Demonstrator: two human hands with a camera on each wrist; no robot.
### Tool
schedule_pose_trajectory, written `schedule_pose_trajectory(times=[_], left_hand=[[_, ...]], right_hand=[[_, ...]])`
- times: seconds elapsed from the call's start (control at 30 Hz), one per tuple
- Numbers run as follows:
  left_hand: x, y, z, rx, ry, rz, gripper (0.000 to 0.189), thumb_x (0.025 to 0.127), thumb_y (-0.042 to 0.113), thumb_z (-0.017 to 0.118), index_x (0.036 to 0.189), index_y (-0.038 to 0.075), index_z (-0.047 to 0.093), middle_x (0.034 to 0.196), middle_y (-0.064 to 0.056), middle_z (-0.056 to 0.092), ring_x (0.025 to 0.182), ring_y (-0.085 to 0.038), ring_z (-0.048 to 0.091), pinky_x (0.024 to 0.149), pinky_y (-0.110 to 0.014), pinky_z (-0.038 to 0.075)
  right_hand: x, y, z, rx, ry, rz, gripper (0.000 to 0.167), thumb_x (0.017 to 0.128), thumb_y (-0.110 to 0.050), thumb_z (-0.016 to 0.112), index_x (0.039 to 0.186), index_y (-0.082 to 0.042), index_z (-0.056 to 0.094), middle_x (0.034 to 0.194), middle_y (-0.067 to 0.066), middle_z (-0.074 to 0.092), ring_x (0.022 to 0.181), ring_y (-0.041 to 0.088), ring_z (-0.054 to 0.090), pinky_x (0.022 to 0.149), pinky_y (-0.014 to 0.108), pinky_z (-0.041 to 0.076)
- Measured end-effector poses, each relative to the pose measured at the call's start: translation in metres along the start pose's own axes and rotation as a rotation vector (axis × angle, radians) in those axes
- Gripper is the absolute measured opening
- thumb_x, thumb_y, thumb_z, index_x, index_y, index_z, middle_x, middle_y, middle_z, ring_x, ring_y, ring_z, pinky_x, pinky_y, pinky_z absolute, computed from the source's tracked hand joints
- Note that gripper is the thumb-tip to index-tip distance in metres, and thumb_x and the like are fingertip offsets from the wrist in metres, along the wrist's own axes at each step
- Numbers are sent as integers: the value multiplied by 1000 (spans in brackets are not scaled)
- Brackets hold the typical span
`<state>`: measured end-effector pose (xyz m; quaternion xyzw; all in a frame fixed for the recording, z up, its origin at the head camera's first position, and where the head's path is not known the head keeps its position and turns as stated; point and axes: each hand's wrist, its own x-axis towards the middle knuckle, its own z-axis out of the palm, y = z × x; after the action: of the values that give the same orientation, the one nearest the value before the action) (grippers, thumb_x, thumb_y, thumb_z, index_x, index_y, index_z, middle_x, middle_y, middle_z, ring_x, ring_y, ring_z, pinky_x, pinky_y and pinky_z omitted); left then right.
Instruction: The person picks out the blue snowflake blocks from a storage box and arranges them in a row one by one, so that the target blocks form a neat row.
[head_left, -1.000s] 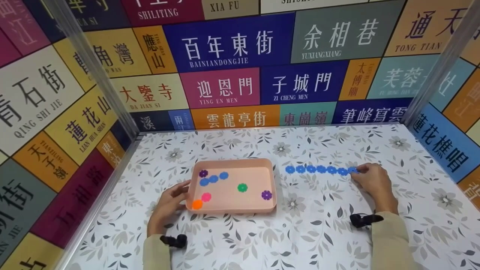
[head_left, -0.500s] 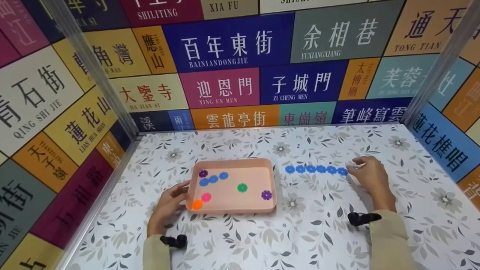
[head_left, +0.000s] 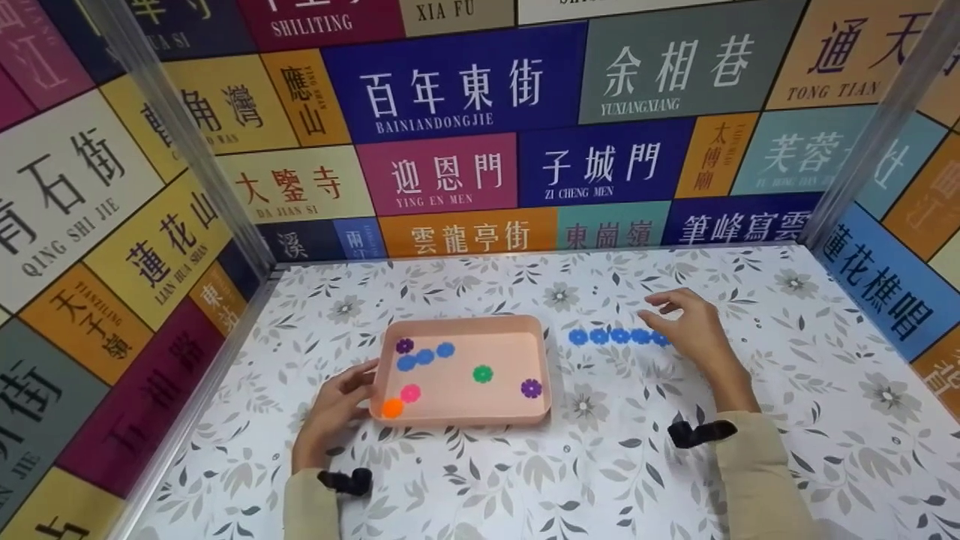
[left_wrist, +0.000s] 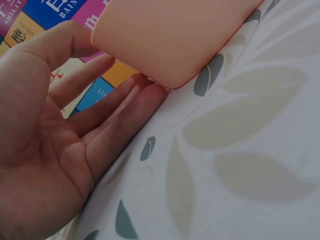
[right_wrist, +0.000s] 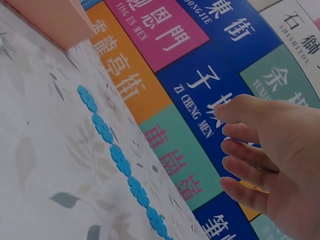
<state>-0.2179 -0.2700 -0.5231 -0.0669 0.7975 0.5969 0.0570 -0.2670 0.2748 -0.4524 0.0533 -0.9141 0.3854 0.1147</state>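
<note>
A shallow pink tray (head_left: 465, 417) holds small flower-shaped plastic pieces, including a green piece (head_left: 483, 373), a pink piece (head_left: 410, 393) and an orange piece (head_left: 392, 408). My left hand (head_left: 335, 411) touches the tray's left side; in the left wrist view its relaxed fingertips (left_wrist: 155, 92) lie against the lower edge. To the tray's right, several blue flower pieces (head_left: 620, 336) form a line on the table. My right hand (head_left: 701, 330) hovers over the line's right end, hiding part of it. Thumb and fingers are apart in the right wrist view, with nothing between them.
Inside the tray are also three blue pieces (head_left: 425, 357) in a short slanted row and two purple pieces, one (head_left: 531, 388) near the right wall. A white leaf-patterned tabletop (head_left: 510, 480) runs back to panels (head_left: 465, 232) printed with large characters.
My right hand has let go of the rightmost blue piece and moved left along the line, lifting over it with fingers parted. The left hand stays at the tray.
</note>
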Motion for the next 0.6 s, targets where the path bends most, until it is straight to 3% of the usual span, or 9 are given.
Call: schedule_pose_trajectory(times=[0.3,0.6], left_hand=[[-1,1,-1,6,5,-3,49,93,15,63,141,23,58,136,-12,63,115,-25,62,88,-37,59],[0,1,1,5,-12,-7,48,94,20,64,142,25,58,135,-11,62,109,-24,62,84,-34,59]], right_hand=[[3,-30,25,63,-82,-92,40,94,-34,68,125,-8,67,122,14,63,114,34,60,87,46,53],[1,-51,46,52,-132,-170,35,93,-27,70,124,-9,68,119,13,66,110,30,61,88,47,53]])
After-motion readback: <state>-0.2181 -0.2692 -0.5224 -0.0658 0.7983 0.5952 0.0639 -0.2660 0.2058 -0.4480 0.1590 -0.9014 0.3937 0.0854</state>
